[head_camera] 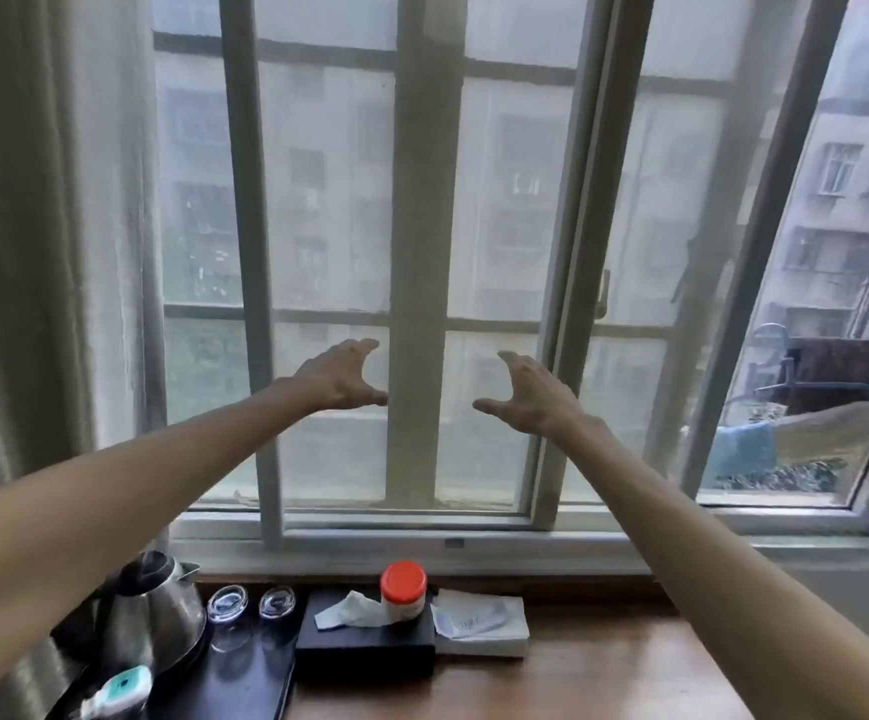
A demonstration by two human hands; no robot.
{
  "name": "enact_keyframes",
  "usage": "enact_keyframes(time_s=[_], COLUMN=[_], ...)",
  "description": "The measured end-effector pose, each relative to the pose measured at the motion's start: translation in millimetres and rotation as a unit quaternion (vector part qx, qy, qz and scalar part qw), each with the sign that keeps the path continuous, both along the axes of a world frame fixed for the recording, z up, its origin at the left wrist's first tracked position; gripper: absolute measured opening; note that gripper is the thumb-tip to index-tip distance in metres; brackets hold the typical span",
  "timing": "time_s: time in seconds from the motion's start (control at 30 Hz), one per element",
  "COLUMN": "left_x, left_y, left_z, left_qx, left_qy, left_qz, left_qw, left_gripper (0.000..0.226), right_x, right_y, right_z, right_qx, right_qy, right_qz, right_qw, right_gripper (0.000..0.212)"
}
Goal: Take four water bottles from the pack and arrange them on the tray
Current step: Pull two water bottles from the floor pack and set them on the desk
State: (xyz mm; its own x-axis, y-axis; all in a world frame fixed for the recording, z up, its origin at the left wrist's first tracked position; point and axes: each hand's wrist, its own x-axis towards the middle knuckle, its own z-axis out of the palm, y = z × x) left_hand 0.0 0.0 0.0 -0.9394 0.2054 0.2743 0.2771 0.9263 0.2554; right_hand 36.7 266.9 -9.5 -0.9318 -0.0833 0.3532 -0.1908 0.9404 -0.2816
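Seemingly nothing done yet: left hand [341, 376] and right hand [528, 394] raised before window [500, 200], spread wide, empty; black tray [245, 683] at table's left edge, bottleless; pack unseen.

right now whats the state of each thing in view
left hand: raised, open, empty
right hand: raised, open, empty
kettle: upright on the black tray, lid shut
two glasses: upright on the tray
jar: red lid on
tissue box: tissue sticking out
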Motion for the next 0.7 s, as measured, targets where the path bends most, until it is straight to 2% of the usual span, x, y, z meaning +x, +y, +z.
enact_keyframes(time_s=[0.33,0.7], left_x=[34,95], left_y=[80,245], left_z=[-71,-177], left_qx=[-0.004,0.002], left_qy=[-0.044,-0.157], left_qz=[-0.128,-0.286], left_qw=[0.991,0.945], left_gripper=[0.094,0.096], right_x=[68,190], right_y=[62,198], right_z=[-88,-199], right_qx=[-0.064,-0.164], right_qy=[-0.068,-0.166], right_qz=[-0.079,-0.198], right_qw=[0.992,0.952], right_gripper=[0.091,0.095])
